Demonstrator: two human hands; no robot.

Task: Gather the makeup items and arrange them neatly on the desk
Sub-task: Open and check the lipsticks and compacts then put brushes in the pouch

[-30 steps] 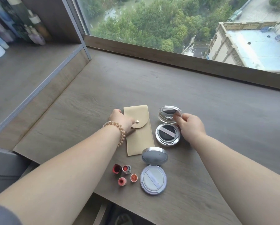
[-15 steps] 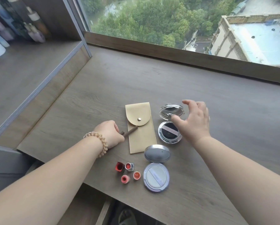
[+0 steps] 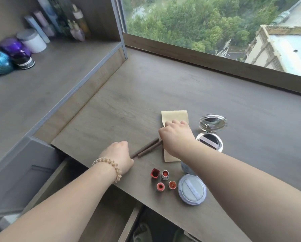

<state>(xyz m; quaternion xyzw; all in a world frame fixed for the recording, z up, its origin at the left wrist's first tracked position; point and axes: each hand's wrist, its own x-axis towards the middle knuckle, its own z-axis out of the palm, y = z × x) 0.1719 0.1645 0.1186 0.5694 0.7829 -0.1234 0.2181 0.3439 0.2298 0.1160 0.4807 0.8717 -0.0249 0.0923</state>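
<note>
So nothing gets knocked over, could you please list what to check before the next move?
1. Left hand grips the upper pencil's end: ok.
2. Right hand holds the beige pouch: ok.
3. Lower pencil fully out of the pouch: cannot tell, the right hand covers its far end.
4. Lipsticks stand apart from the pencils: ok.
5. Black compact closed: not ok, its lid stands open.

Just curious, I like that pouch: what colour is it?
Tan, a pale beige. The pouch shows best in the head view, partly under the right hand.
</note>
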